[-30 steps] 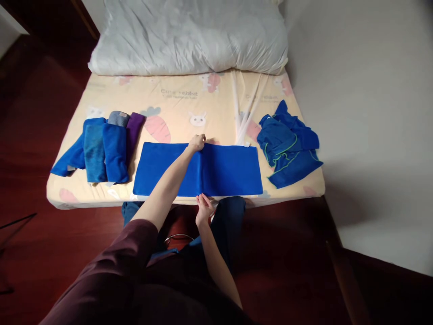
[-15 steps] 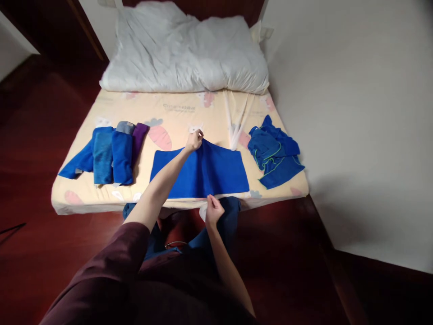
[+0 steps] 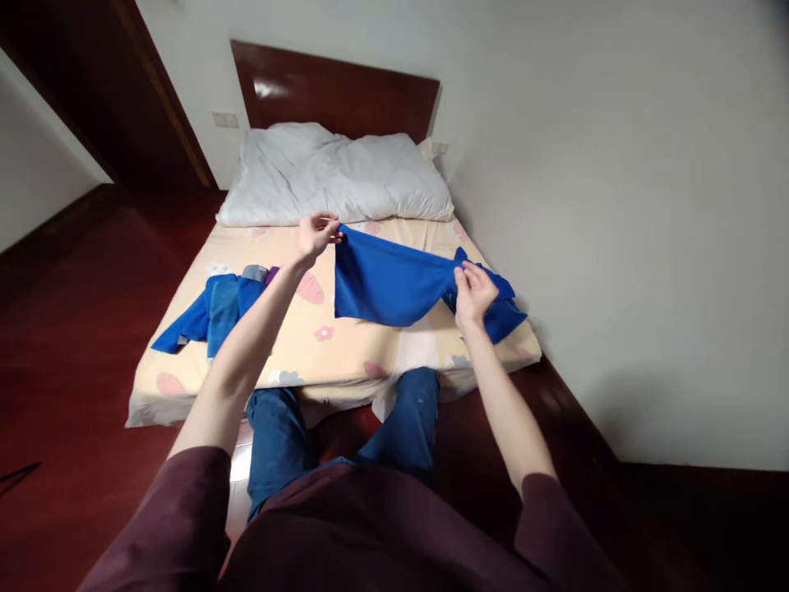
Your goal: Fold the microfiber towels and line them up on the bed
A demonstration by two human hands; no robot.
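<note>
A blue cloth (image 3: pixel 388 278) hangs in the air over the bed, stretched between my two hands. My left hand (image 3: pixel 318 235) pinches its upper left corner. At its upper right corner, the fingers of my right hand (image 3: pixel 473 289) are closed on the fabric. The cloth's lower edge droops in a curve above the patterned sheet. Behind my right hand lies a crumpled blue pile (image 3: pixel 504 316), partly hidden by the hand and the held cloth.
Several folded cloths (image 3: pixel 223 308) in blue, grey and purple lie on the left of the bed (image 3: pixel 333 358), partly behind my left arm. A white quilt (image 3: pixel 333 177) rests against the dark headboard (image 3: pixel 336 86). A wall (image 3: pixel 616 205) stands on the right.
The blue cloth has been lifted off the bed and spread between my hands. My right hand has moved up and right, my left hand slightly left. The view has tilted up, showing more headboard.
</note>
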